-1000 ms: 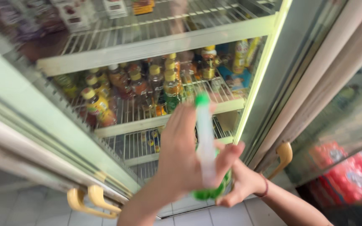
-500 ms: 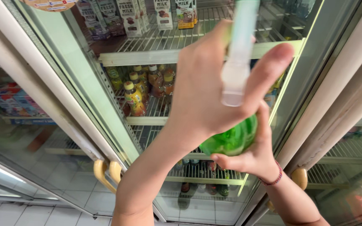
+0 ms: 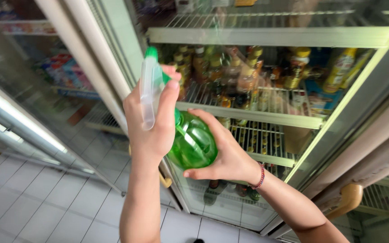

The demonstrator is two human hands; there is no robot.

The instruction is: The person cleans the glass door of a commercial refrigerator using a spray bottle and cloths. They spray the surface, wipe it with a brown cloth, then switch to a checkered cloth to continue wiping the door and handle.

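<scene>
I hold a green translucent spray bottle in front of a glass-door fridge. My left hand wraps the pale sprayer head, which points up and has a green nozzle tip. My right hand cups the round green body from below and the right. A red-and-blue bracelet sits on that wrist. The bottle tilts, with its body to the lower right of the head.
Behind the glass, wire shelves carry several drink bottles. A yellow door handle sticks out at the lower right. Another glass door stands at the left, and grey floor tiles lie below.
The bottle and both hands have come down and to the left in view. The camera now looks more to the right, at the stocked shelves. Both hands keep their hold.
</scene>
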